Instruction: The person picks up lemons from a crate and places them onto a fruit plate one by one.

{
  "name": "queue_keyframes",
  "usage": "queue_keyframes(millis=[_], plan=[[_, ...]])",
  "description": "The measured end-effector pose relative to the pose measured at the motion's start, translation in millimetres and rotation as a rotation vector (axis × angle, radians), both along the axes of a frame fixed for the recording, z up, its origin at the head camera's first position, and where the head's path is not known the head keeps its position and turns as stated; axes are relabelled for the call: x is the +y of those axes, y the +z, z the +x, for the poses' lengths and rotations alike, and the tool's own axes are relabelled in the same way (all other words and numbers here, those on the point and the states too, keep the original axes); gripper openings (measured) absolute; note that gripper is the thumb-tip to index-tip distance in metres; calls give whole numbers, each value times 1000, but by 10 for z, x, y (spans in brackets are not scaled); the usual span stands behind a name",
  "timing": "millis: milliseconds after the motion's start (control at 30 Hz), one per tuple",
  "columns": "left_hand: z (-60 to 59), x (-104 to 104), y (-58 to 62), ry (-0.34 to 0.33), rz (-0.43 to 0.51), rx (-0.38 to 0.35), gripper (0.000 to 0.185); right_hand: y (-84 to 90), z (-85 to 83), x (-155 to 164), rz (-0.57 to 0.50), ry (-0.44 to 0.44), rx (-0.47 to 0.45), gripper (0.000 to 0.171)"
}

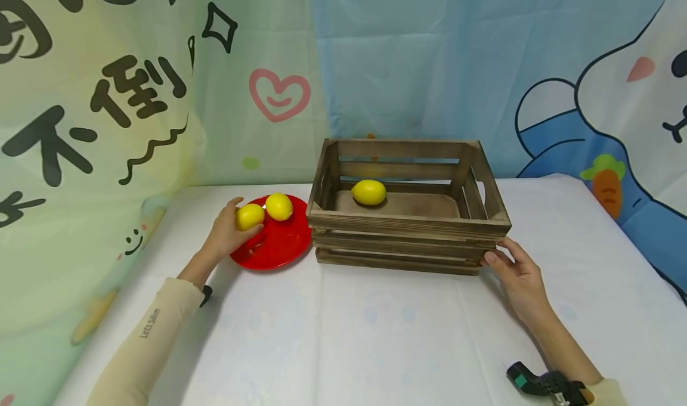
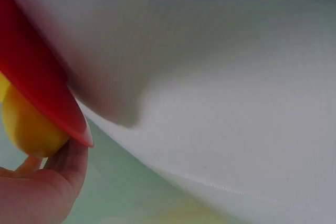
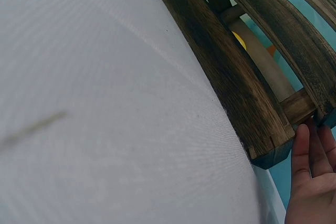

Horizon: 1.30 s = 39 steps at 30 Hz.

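On a red plate (image 1: 274,248) at the centre left lie two yellow lemons. My left hand (image 1: 228,234) grips the nearer lemon (image 1: 249,216); the other lemon (image 1: 279,206) lies just right of it. In the left wrist view the held lemon (image 2: 29,127) shows behind the red plate's rim (image 2: 37,85). A third lemon (image 1: 368,192) sits inside the slatted wooden crate (image 1: 408,227). My right hand (image 1: 515,273) rests with straight fingers against the crate's near right corner (image 3: 273,140).
A white cloth (image 1: 376,334) covers the table. Printed curtains (image 1: 161,84) hang close behind and to the left. A black wrist mount (image 1: 542,383) shows at the lower right. The crate stands right beside the plate.
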<state>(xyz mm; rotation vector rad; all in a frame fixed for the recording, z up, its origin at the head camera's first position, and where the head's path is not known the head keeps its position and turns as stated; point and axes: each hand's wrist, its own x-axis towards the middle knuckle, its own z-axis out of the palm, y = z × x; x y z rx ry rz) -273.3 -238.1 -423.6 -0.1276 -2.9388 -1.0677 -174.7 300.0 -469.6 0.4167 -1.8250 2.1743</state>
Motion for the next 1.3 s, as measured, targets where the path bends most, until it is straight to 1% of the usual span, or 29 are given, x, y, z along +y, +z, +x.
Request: queue_keyframes(millis=[133,233,300,433,600,700,833,1067,1167,1300], plan=[[-6,-14,57,20,15,-17,81,14,6,9,18,-5,-10,40],[-7,-29,96,33,21,-11,79,22,9,18,29,-11,-13,41],[-13,-35,121,33,28,10,77,25,8,24,28,-13,-13,41],[-37,-31,200,13,39,71,73,28,3,36,27,-9,-13,42],[-71,-3,351,-50,32,112,71,24,12,28,16,1,-12,42],[-87,53,459,-93,47,139,70,12,24,20,9,-2,-23,42],[-96,174,604,-147,63,189,67,-1,36,18,22,-9,-31,42],[-84,433,841,-251,26,243,63,0,39,22,23,-4,-20,42],[-91,549,962,-306,31,302,61,3,31,21,27,-8,-22,41],[-127,704,1131,-401,22,391,58,9,19,16,29,-4,-26,42]])
